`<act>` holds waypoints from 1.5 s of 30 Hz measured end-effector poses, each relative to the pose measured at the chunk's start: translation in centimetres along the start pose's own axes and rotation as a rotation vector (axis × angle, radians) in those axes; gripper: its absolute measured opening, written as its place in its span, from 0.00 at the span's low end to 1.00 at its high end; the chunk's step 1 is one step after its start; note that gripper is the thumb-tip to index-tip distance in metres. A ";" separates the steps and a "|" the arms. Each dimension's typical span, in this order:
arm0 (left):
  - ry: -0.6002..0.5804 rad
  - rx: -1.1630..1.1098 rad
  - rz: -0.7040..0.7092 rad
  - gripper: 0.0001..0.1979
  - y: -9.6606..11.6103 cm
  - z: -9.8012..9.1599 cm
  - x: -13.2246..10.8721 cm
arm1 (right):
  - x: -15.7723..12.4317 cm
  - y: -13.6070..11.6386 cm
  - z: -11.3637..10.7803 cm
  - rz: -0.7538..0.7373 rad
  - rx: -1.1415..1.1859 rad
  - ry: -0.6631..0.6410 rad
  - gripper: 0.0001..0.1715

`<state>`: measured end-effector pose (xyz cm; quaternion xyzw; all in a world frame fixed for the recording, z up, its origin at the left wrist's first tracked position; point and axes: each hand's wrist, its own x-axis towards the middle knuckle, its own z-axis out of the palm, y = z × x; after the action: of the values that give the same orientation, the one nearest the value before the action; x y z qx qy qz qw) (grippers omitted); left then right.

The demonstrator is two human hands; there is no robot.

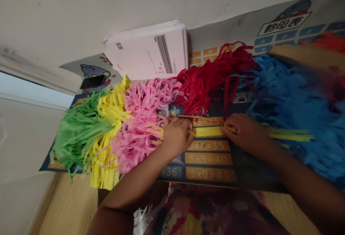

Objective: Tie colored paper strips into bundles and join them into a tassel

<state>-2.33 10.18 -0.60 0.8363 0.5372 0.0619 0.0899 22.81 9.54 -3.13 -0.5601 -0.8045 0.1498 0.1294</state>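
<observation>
A strip of yellow paper [208, 131] runs flat and straight between my two hands, just above the printed table mat. My left hand [177, 134] is closed on its left part, with thin cut yellow ends sticking out past the fingers over the pink paper fringe [138, 147]. My right hand [244, 130] pinches the other part. From behind that hand, narrow yellow tails [292, 134] stretch toward the blue paper fringe [302, 102]. Most of the strip inside each grip is hidden by the fingers.
Green fringe [81, 132] and yellow fringe [111, 103] lie at the left, red fringe [215, 75] at the back. A white box [142, 55] stands against the wall beside a dark phone [93, 81]. The mat [210, 159] shows multiplication sums. A blurred tan shape [309, 57] is far right.
</observation>
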 end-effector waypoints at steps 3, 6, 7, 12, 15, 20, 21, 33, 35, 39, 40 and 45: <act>0.071 0.069 0.183 0.08 -0.3 -0.2 -0.4 | -0.6 -1.0 -0.5 -0.139 -0.107 0.065 0.09; 0.050 0.160 0.456 0.10 0.1 -0.7 -0.9 | -1.2 -2.2 -1.3 -0.353 -0.196 0.100 0.12; 0.043 0.193 0.494 0.11 0.4 -0.9 -1.1 | -1.3 -2.4 -1.5 -0.393 -0.221 0.098 0.12; 0.075 0.306 0.524 0.12 1.9 -1.3 -0.7 | -0.3 -2.4 -1.5 -0.469 -0.361 0.066 0.10; 0.118 0.305 0.507 0.10 2.1 -0.9 0.0 | 0.6 -2.3 -1.3 -0.407 -0.328 0.067 0.10; 0.190 0.276 0.464 0.06 1.2 -0.2 0.4 | 0.6 -3.2 -1.0 -0.331 -0.302 0.136 0.07; 0.204 0.264 0.461 0.06 0.9 -0.1 0.3 | 0.5 -3.3 -0.8 -0.340 -0.299 0.148 0.08; 0.140 -0.076 0.165 0.06 -1.6 0.0 -0.4 | 0.6 -0.1 -1.0 -0.063 0.030 -0.062 0.10; 0.098 -0.080 0.122 0.08 -1.4 0.0 -0.2 | 0.7 -0.2 -1.0 -0.026 0.065 -0.074 0.10; 0.042 -0.009 0.118 0.09 -1.1 0.0 0.2 | 0.7 -0.2 -0.4 0.013 0.063 -0.041 0.09; 0.032 0.007 0.118 0.08 -1.0 0.0 0.3 | 0.7 -0.1 -0.3 0.015 0.055 -0.034 0.09; 0.005 0.056 0.106 0.08 -0.8 -0.1 0.6 | 0.6 -0.1 -0.1 -0.024 -0.022 0.007 0.06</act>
<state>-2.85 11.09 -0.69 0.8658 0.4938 0.0537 0.0614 22.55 10.05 -2.97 -0.5521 -0.8124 0.1375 0.1278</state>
